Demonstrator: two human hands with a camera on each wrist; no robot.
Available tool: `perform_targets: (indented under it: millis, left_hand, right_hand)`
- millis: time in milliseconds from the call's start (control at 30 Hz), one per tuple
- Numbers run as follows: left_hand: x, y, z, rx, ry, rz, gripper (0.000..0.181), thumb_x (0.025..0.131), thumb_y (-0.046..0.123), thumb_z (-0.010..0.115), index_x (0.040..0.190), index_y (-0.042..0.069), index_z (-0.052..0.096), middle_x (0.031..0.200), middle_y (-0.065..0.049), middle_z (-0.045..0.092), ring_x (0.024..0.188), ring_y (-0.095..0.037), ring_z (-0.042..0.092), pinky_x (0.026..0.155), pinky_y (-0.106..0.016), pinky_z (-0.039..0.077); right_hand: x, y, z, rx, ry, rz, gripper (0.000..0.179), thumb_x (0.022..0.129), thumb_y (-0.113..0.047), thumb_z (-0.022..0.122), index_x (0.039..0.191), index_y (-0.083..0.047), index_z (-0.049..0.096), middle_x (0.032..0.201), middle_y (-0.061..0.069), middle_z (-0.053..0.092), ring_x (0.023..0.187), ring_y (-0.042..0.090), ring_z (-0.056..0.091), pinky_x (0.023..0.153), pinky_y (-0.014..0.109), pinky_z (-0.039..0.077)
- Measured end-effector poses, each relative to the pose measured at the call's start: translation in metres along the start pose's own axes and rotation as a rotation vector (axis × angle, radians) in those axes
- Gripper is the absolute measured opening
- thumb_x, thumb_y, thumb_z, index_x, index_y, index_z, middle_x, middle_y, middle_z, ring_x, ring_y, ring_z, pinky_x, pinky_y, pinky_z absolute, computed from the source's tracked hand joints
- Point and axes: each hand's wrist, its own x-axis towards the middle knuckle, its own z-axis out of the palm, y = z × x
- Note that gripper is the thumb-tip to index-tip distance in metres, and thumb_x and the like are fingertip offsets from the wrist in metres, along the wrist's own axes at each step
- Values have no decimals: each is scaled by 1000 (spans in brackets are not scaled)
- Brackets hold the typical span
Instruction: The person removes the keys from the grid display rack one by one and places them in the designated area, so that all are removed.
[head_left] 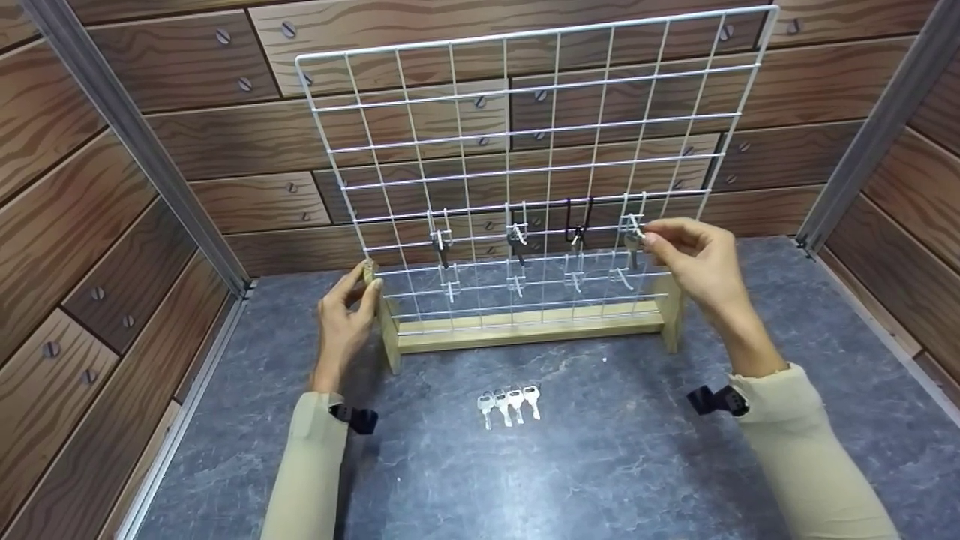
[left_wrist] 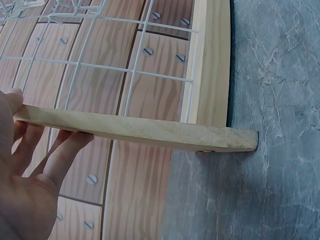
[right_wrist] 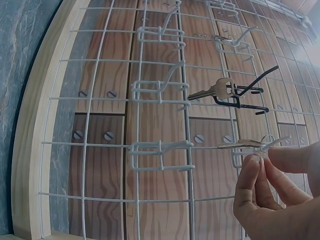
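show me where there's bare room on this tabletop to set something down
Bare: tabletop between the sleeves, nearer the person than the four loose keys; also the strip between those keys and the wooden crossbar. Crowded: the lower wire grid, with hooks, hung keys and right hand.

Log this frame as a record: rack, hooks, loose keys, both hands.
rack: white wire grid on a wooden stand
upper hooks: four, keys hanging on each; third from left is the black hook, the others white
lower hooks: four, white, no keys seen
loose keys: four, in a row on the tabletop in front of the rack
left hand: grips the left upright
right hand: fingers at the rightmost upper hook's key; pinch unclear
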Motion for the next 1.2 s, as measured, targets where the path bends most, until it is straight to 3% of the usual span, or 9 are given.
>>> perform_targets:
  millis: [100,267,367,467,633,867,1100,1200]
  left_hand:
    - [0,1,0,2,-8,-20,42,100,6,76,140,-1,69,127,-19,75,106,-38,78,91,-26,63]
    - [0,1,2,-25,-6,-34,42,99,2,74,140,-4,67,129,-27,73,107,-46,75,82,-8,56]
    - [-1,6,4,-34,-2,-31,42,99,-2,73,139,-9,65,127,-32,71,107,-51,73,82,-5,54]
    - [-2,17,3,-22,0,-25,40,99,-3,72,138,-11,65,124,-33,72,106,-51,74,85,-10,57]
    - [-3,36,-1,-5,3,-4,38,99,-5,71,136,-13,66,121,-31,73,105,-49,75,89,-29,64]
    - [-3,39,-2,2,0,20,38,99,-5,71,135,-14,65,121,-31,73,103,-49,75,88,-22,63]
    - [-4,42,-3,17,-5,-7,39,100,-2,72,137,-11,66,124,-29,74,106,-46,75,90,-30,64]
    - [-5,42,-3,17,-9,-18,40,100,-1,72,138,-10,66,125,-28,73,108,-46,75,89,-23,62]
  right_hand:
    - [2,0,2,-3,2,6,30,100,-6,74,120,16,71,91,-12,79,79,5,73,75,18,63]
    - [4,0,4,-27,3,16,29,101,-7,73,121,14,72,90,-13,78,76,4,70,73,16,62]
    - [5,-1,4,-39,2,18,28,101,-7,73,121,13,72,91,-11,78,75,4,68,74,16,62]
    - [5,-1,5,-51,7,12,26,102,-7,73,120,12,73,93,-5,79,75,6,68,73,17,62]
    - [5,-1,5,-59,15,-1,24,102,-6,72,116,13,73,94,0,77,76,7,67,72,17,61]
    - [7,-3,7,-20,21,19,24,102,-4,71,116,16,70,87,-14,74,78,5,68,72,18,62]
    - [7,-2,7,-45,0,6,27,103,-5,70,118,18,70,89,-17,74,77,2,68,73,17,61]
    - [7,-3,7,-54,1,0,27,103,-5,70,117,18,70,88,-15,74,76,2,68,72,17,62]
